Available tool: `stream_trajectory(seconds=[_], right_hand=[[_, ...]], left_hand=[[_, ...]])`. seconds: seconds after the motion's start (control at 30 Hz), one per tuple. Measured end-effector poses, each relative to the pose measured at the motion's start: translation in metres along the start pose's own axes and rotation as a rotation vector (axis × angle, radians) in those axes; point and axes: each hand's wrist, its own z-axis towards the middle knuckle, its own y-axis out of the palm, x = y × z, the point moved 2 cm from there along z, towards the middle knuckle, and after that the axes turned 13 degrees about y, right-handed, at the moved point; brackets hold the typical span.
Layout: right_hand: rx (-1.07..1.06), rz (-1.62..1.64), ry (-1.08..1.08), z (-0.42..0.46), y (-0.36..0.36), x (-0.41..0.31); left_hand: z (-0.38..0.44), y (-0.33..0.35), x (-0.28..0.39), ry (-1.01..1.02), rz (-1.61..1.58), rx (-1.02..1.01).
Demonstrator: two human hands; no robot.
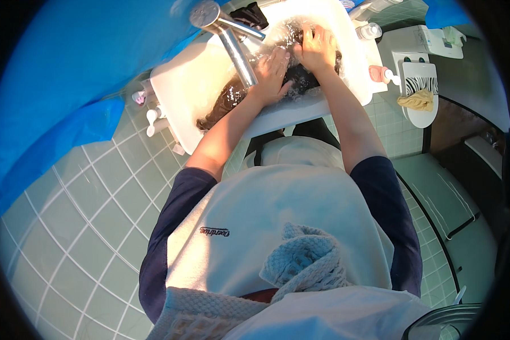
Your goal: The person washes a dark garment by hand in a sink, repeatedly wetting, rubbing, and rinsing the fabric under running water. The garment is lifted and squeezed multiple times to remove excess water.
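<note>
A white washbasin [182, 80] holds water with a soaked dark cloth [227, 100] spread through it. My left hand [272, 78] lies flat on the cloth beside the chrome faucet [240, 55], palm down and thumb apart. Farther right, my right hand [318, 49] presses down on the cloth with its fingers spread, in rippling water. Neither hand is closed around anything. The parts of the cloth under both palms are hidden. On the basin's rear ledge, behind the faucet, sits a crumpled black item [251, 17], probably fabric.
White pump bottles [155, 117] stand left of the basin. To its right are a clear-topped bottle [369, 31] and a pink pump bottle [378, 74]. A toilet [425, 112] with a yellow cloth [416, 100] on its lid stands farther right. Blue sheeting [68, 55] covers the left.
</note>
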Motion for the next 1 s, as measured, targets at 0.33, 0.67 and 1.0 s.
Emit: stream_trajectory(seconds=[0.33,0.67,1.0], right_hand=[[-0.018,0.183,-0.034,0.021,0.01,0.002],[-0.03,0.058,-0.011,0.016,0.026,0.006],[-0.309,-0.127,0.286,-0.027,-0.02,-0.02]], left_hand=[[0.019,-0.009,-0.005,-0.062,-0.012,0.005],[-0.024,-0.015,-0.013,-0.075,-0.06,0.121],[-0.105,-0.058,-0.019,-0.912,0.222,-0.012]])
